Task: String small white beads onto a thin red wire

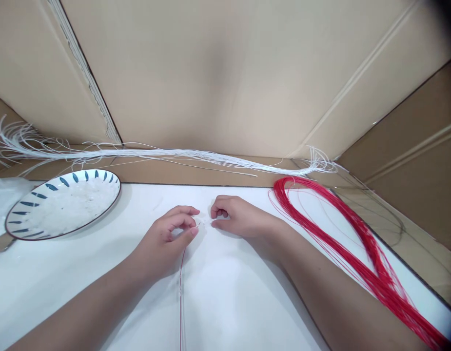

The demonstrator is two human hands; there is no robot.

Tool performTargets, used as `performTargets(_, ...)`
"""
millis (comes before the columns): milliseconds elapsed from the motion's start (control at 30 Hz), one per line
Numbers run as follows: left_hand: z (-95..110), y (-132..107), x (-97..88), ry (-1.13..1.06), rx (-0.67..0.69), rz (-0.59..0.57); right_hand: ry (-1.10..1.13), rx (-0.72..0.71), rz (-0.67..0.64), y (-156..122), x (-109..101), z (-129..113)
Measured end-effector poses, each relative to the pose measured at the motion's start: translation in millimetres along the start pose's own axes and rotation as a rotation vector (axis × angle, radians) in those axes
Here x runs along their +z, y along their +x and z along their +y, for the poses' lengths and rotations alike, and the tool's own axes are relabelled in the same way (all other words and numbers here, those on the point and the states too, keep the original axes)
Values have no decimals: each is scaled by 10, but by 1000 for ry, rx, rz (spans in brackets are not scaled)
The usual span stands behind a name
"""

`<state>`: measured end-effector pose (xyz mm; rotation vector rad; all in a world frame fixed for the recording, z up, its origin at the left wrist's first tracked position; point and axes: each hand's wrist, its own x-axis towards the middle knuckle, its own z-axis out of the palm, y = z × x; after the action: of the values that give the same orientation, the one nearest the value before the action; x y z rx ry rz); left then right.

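My left hand (176,229) is closed in a pinch, with thumb and forefinger on a thin red wire (180,292). The wire runs down from the hand towards the bottom edge, and a short fine tip shows past the thumb. Close by on the right, my right hand (232,217) is held with its fingers curled and a small gap between thumb and forefinger; I see nothing held in it. A few small clear or white bits (206,221) lie on the white tabletop (225,292) between the two hands, too small to make out.
An oval plate (117,192) with blue-green rim marks holds whitish small pieces at the left. Behind it stretches a bundle of white wires (192,154) along a cardboard wall (218,87). At right lies a looped red wire bundle (342,253). Clear plastic (6,204) sits far left.
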<state>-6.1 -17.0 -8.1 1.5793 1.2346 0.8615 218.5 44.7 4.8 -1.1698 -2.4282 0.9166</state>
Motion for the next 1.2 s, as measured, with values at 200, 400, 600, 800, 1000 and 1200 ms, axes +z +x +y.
performTargets(200,-10,-22,-13,54,16,-16,105,-35,25,4,28,41)
performTargets(400,1,-51,-11,-10,93,31,506,17,207,29,157,-31)
performTargets(600,56,-63,-22,-498,8,35,1384,82,152,59,423,-290)
performTargets(800,69,-60,-46,-714,-63,-113,1520,16,-117,65,488,-215)
performTargets(1000,78,-61,-64,-700,-73,-180,1607,-2,-186,52,472,-174)
performTargets(1200,80,-73,-44,-674,-60,-195,1591,48,-171,38,440,-225)
